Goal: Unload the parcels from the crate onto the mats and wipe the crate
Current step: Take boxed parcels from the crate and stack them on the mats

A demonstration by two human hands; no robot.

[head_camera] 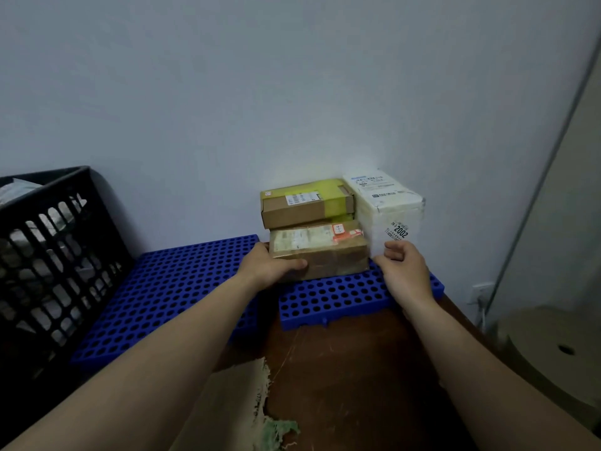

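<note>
The taped brown parcel (325, 255) lies on the right blue mat (335, 301), under a yellow-taped box (305, 203) and just beside a white parcel (387, 203) against the wall. The left grip (270, 265) curls round its left end. The right grip (403, 265) is curled at the white parcel's lower corner (whether it holds anything, I cannot tell). The black crate (58, 255), with parcels inside, stands at the left beside a second blue mat (169, 288).

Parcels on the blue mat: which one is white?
The tall parcel standing rightmost. The top box and bottom box stacked beside it are brown cardboard.
</note>
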